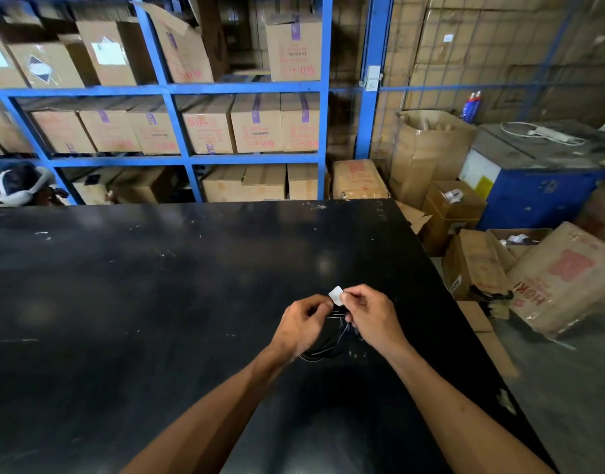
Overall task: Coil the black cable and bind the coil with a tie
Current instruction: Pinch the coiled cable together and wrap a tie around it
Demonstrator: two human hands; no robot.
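A coil of black cable (pixel 328 343) hangs between my two hands above the black table (pixel 157 285), hard to tell from the dark surface. My left hand (pixel 303 323) grips the coil from the left. My right hand (pixel 371 314) holds it from the right and pinches a small white tie tab (pixel 336 295) between thumb and forefinger just above the coil. Thin pale strands run across the loops under my fingers. Where the cable's ends lie is hidden.
Blue steel shelving (pixel 171 88) full of cardboard boxes stands behind the table. Another person's head (pixel 19 184) shows at the far left edge. Loose cartons (pixel 561 278) and a blue machine (pixel 537 179) crowd the floor to the right of the table's right edge.
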